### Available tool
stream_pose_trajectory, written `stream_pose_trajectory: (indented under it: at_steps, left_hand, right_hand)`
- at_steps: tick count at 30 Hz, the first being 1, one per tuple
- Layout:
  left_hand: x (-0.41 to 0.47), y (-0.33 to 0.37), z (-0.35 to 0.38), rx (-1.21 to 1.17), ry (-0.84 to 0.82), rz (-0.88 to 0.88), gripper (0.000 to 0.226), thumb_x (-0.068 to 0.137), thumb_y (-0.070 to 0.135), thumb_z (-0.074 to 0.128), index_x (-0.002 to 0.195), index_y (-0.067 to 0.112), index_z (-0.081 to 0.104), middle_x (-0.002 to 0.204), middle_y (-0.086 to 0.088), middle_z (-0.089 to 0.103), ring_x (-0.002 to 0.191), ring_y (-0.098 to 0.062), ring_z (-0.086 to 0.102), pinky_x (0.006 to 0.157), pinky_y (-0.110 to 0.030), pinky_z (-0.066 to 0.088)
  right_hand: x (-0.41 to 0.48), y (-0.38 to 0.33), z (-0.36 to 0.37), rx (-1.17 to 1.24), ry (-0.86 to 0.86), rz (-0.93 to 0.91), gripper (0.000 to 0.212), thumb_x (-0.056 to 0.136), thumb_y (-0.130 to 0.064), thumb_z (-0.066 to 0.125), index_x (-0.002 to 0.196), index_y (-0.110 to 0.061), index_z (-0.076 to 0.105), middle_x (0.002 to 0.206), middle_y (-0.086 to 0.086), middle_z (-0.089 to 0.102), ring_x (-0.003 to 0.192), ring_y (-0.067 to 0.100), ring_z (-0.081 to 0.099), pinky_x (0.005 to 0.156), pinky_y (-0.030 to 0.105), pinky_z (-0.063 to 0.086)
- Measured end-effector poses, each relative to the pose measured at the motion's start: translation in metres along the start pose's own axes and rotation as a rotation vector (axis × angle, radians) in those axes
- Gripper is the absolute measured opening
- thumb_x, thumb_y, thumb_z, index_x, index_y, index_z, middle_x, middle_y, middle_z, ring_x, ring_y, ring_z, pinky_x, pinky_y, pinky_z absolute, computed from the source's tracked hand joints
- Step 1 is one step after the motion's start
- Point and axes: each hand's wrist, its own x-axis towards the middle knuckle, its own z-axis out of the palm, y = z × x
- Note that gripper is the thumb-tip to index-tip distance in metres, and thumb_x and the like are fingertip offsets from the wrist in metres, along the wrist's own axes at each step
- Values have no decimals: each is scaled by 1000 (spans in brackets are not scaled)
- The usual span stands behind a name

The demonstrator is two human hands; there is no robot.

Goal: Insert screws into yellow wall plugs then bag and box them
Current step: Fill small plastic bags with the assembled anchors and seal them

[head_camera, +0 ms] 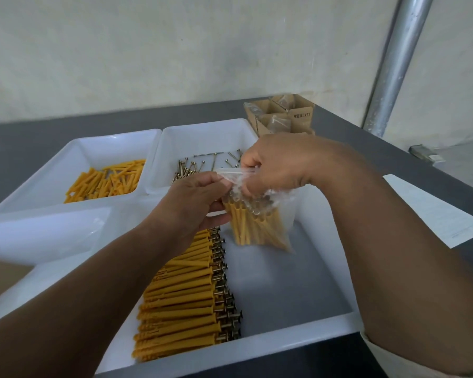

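Note:
A clear plastic bag filled with several yellow wall plugs with screws hangs above the near white tray. My left hand pinches the bag's top edge on the left side. My right hand grips the same top edge from the right. A long row of assembled plugs with screw heads pointing right lies in the near tray. Loose yellow plugs sit in the far left tray. Loose screws lie in the far middle tray, partly hidden by my hands.
Small open cardboard boxes holding bagged sets stand at the back right of the grey table. A white paper sheet lies at the right. Another white tray sits at the left. A metal pipe rises by the wall.

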Motion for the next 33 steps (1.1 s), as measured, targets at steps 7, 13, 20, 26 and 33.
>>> stream_pose_trajectory:
  at_steps: [7, 13, 20, 26, 33]
  left_hand:
    - [-3, 6, -1, 137, -43, -54, 33, 79, 3, 55, 105, 17, 70, 104, -1, 74, 101, -15, 67, 93, -36, 48]
    - [-2, 10, -6, -71, 116, -88, 19, 73, 2, 51, 70, 16, 62, 82, -5, 58, 88, -24, 59, 92, -42, 50]
    - [-5, 19, -15, -795, -128, -124, 50, 83, 18, 46, 130, 11, 57, 124, -11, 66, 108, -34, 67, 92, -55, 50]
    - [-4, 21, -12, -719, -75, -16, 49, 82, 15, 55, 131, 6, 59, 122, -16, 68, 108, -37, 67, 86, -53, 55]
    - [-5, 21, -8, -673, 59, 27, 52, 77, 20, 63, 127, 4, 61, 115, -15, 71, 102, -34, 70, 82, -50, 58]
  right_hand:
    - [5, 6, -3, 253, 126, 24, 16, 83, -17, 67, 73, -13, 56, 72, 1, 56, 66, 15, 50, 61, 29, 36]
    - [13, 12, -10, 862, 383, 49, 17, 84, -10, 66, 68, -15, 60, 76, 8, 70, 64, 18, 60, 69, 35, 48]
    - [15, 14, -17, 1372, 463, -49, 15, 88, 2, 55, 82, -12, 52, 63, 3, 60, 53, 14, 55, 55, 24, 49]
    - [18, 13, -10, 1262, 378, 100, 22, 87, 6, 47, 101, 0, 64, 66, 8, 68, 56, 23, 63, 56, 34, 55]
    - [23, 14, -6, 1113, 384, 135, 16, 88, -3, 52, 89, -10, 66, 63, 3, 65, 56, 20, 62, 63, 41, 56]
